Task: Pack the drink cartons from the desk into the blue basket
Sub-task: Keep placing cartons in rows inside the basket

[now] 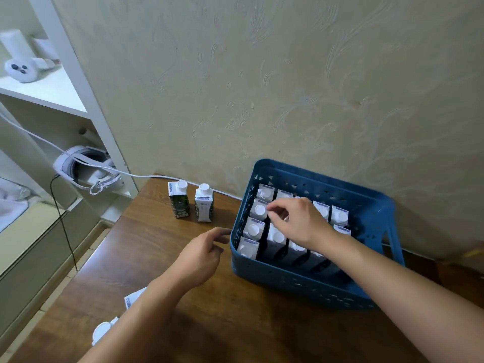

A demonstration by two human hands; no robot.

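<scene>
Cartons in basket (253, 230) stand upright, white caps up, dark sides, packed in rows in the blue basket (377, 205) on the desk (214, 320). Right hand (296, 221) hovers over them, fingers loosely curled, holding nothing; left hand (201, 254) relaxed, empty, beside the basket wall. Next: fetch the two loose cartons (191, 203) near the wall, lower each straight into a gap

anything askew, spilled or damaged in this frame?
Nothing spilled or damaged. The cartons in the basket stand upright in rows, and the two cartons on the desk are upright too. Only oddity: a carton at the desk's near left edge, mostly hidden by the left arm; its pose can't be judged.
</scene>
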